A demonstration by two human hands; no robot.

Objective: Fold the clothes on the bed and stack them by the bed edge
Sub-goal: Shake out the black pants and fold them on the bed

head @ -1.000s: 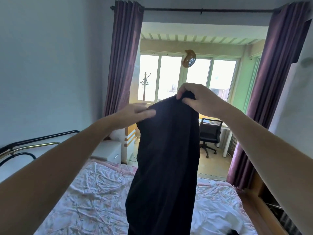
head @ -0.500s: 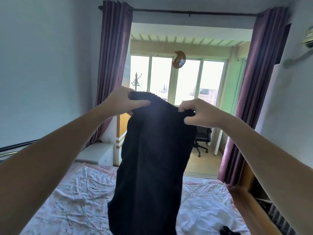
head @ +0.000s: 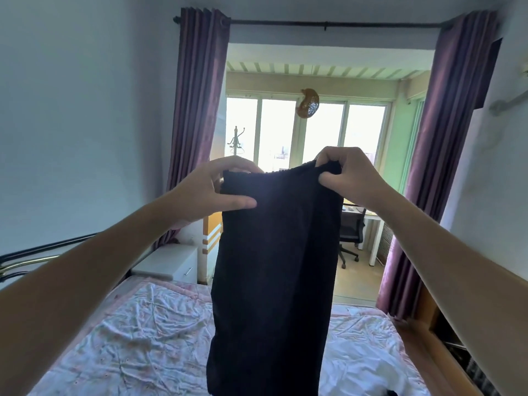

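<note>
Pale blue-grey walls (head: 71, 124) fill 9 and 3 o'clock. Bed (head: 137, 344) w/ crumpled white-pink floral cover runs across 6 o'clock, metal headboard rail (head: 43, 252) at 9. Purple curtains (head: 197, 110) hang both sides of the opening at 12, on a dark rod. Behind them: bright windows (head: 308, 132), desk + black office chair (head: 350, 235) at 3-ish, coat stand (head: 235, 141) at 11. White nightstand (head: 168, 261) sits just beside the bed's far left corner.

Dark garment (head: 274, 267), black/navy knit, hangs dead centre, held up in the air over the bed, lower end running out of frame at 6. Top edge stretched roughly level between both hands.

Left hand (head: 205, 192) pinches the top left corner: thumb across the front, fingers behind. Right hand (head: 347, 175) grips the top right corner, fingers curled over the bunched edge. Hands apart, one garment width between them.

Small dark item (head: 391, 392) on the cover at 5 o'clock, too cropped to ID.
</note>
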